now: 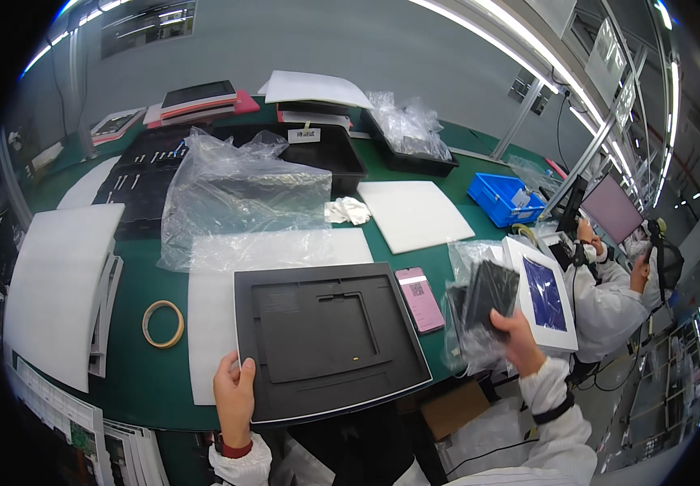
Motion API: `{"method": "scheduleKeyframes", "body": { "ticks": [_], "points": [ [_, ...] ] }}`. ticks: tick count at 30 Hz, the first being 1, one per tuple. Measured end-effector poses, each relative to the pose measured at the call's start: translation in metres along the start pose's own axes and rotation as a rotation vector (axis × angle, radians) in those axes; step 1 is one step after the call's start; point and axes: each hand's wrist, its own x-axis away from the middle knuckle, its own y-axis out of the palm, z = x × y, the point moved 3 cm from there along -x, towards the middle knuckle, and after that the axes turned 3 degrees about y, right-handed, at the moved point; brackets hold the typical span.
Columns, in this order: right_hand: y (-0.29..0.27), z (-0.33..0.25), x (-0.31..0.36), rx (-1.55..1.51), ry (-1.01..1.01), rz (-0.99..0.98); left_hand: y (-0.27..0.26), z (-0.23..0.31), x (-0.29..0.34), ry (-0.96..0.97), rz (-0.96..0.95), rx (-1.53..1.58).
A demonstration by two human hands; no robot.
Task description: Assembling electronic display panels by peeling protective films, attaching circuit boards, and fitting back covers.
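My left hand (234,394) pinches the left edge of a black rectangular panel (313,340), thumb on top. The panel has moulded recesses and a thin pale rim, and it lies at the table's near side, partly over a white foam sheet (212,316). In my right hand (520,340) is a flat black piece wrapped in clear plastic (492,296), tilted up above the table's right side; what it is cannot be made out. Between the panel and that piece lies a pink phone (420,300) with a code on its screen.
A tape roll (163,324) lies left of the panel. Behind it are a clear plastic bag (245,194), black trays (342,162), a white foam square (415,215) and a blue bin (505,200). A white-framed blue panel (543,296) stands right, near a co-worker in white (609,300).
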Motion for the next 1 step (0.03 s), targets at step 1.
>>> {"method": "scheduleKeyframes", "body": {
  "ticks": [1],
  "points": [
    [-0.0047, -0.0085, -0.0285, 0.14, -0.072, 0.065, -0.0008, -0.0038, -0.0015, -0.002, -0.026, -0.013]
  ]
}}
